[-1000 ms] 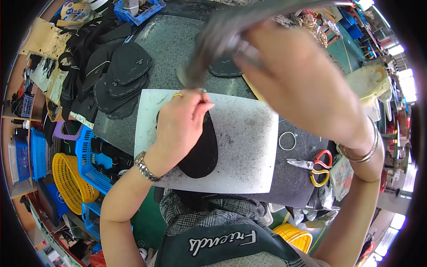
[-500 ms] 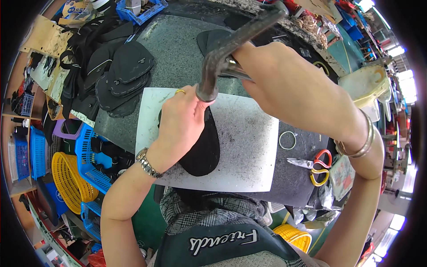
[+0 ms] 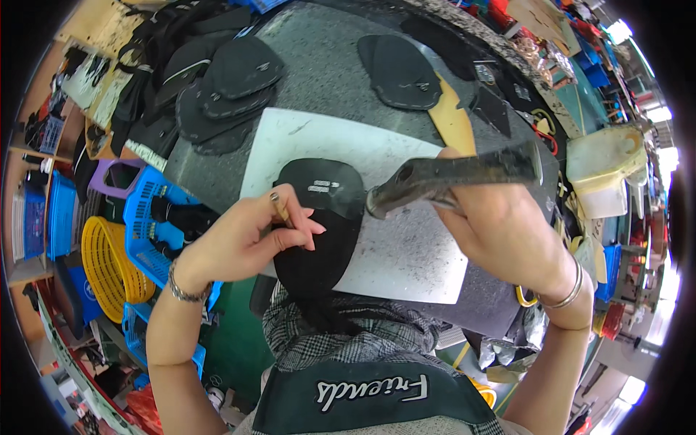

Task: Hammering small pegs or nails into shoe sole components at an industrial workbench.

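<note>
White board [image 3: 406,261] lies open right of the black piece [image 3: 319,225]; stacked pieces [image 3: 217,94] crowd far-left.

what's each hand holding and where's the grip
Right hand grips a hammer by its handle. Left hand holds nothing; it presses flat on the black shoe piece.

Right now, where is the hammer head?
In the head view the hammer head sits centre frame, over the white board, at the right edge of the black shoe piece, held by the right hand.
</note>
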`<act>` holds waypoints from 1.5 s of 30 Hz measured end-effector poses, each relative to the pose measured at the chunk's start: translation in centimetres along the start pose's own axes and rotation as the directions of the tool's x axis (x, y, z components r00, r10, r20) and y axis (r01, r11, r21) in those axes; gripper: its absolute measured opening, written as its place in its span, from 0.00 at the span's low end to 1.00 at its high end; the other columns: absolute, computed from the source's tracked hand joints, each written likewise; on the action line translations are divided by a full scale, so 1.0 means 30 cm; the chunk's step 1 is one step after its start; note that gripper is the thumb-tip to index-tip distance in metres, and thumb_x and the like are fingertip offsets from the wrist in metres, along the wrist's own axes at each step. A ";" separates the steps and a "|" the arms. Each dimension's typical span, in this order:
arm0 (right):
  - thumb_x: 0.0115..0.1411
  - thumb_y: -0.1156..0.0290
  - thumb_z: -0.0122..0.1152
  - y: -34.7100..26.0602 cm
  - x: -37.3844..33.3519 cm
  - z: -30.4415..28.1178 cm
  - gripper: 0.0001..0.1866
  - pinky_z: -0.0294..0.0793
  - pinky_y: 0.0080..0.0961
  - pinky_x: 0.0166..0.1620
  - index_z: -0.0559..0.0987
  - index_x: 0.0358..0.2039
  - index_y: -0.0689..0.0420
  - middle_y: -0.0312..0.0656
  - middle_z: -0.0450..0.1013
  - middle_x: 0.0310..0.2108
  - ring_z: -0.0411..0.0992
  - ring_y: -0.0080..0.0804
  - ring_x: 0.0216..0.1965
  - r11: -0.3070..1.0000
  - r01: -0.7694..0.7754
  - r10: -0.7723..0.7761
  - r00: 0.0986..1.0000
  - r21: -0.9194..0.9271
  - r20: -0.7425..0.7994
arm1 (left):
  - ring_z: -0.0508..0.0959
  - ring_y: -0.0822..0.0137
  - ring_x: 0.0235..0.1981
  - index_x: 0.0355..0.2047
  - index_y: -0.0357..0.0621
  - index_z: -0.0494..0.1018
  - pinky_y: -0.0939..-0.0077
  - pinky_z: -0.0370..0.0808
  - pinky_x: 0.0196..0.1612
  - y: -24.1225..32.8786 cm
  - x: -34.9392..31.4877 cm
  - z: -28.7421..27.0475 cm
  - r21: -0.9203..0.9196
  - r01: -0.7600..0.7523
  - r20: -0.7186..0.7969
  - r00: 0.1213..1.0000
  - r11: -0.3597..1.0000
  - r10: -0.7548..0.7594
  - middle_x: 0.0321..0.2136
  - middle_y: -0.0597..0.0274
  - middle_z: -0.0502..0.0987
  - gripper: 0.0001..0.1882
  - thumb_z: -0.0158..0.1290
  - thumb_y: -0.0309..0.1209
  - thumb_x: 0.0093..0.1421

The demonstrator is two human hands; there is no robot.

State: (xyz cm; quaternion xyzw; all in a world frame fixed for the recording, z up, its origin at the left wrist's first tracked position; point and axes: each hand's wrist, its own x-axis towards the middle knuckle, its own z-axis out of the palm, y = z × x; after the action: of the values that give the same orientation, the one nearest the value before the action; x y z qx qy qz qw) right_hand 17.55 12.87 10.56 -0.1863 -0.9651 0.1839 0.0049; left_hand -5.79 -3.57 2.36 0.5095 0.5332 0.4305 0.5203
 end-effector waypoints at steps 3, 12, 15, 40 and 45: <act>0.52 0.76 0.54 -0.038 -0.021 0.118 0.11 0.69 0.30 0.30 0.74 0.37 0.60 0.47 0.69 0.32 0.71 0.32 0.31 0.768 0.252 -0.222 0.967 -0.589 0.123 | 0.79 0.61 0.43 0.33 0.39 0.66 0.63 0.69 0.55 0.005 -0.010 -0.012 -0.052 -0.069 0.033 0.997 0.996 0.071 0.32 0.58 0.76 0.04 0.46 0.17 0.61; 0.50 0.79 0.53 -0.025 -0.022 0.242 0.11 0.67 0.32 0.18 0.67 0.35 0.59 0.41 0.64 0.19 0.68 0.37 0.17 0.952 0.157 -0.216 0.953 -0.264 -0.213 | 0.79 0.72 0.35 0.32 0.35 0.75 0.82 0.77 0.37 -0.024 -0.197 0.128 0.124 -0.094 -0.481 0.865 0.988 0.143 0.32 0.60 0.76 0.10 0.55 0.10 0.51; 0.51 0.79 0.53 -0.043 -0.014 0.242 0.10 0.69 0.32 0.18 0.68 0.35 0.58 0.41 0.64 0.20 0.69 0.38 0.16 0.940 0.112 -0.199 0.948 -0.323 -0.248 | 0.79 0.73 0.34 0.31 0.33 0.73 0.83 0.76 0.36 -0.056 -0.169 0.148 0.147 -0.109 -0.499 0.850 0.983 0.169 0.30 0.59 0.77 0.08 0.54 0.10 0.52; 0.55 0.75 0.58 -0.112 -0.061 0.150 0.15 0.71 0.34 0.23 0.70 0.43 0.61 0.46 0.69 0.28 0.73 0.45 0.24 0.997 0.072 -0.075 0.991 0.037 0.114 | 0.80 0.68 0.37 0.34 0.34 0.72 0.78 0.78 0.41 -0.054 -0.178 0.142 0.128 -0.050 -0.411 0.906 0.990 0.099 0.33 0.57 0.78 0.08 0.53 0.12 0.54; 0.57 0.73 0.60 -0.161 -0.056 0.116 0.18 0.73 0.32 0.29 0.71 0.48 0.63 0.49 0.73 0.36 0.75 0.39 0.31 0.946 0.133 -0.118 0.991 0.296 -0.066 | 0.77 0.60 0.24 0.29 0.38 0.71 0.73 0.74 0.26 -0.046 -0.166 0.172 0.532 -0.079 -0.409 0.848 0.843 0.338 0.24 0.58 0.73 0.08 0.58 0.18 0.50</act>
State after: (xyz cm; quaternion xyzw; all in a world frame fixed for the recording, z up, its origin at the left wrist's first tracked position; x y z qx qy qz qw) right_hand 17.11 6.85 9.13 -0.1259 -0.9356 0.3229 0.0675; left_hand -1.11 -9.04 1.12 0.5569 0.6784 0.4488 0.1682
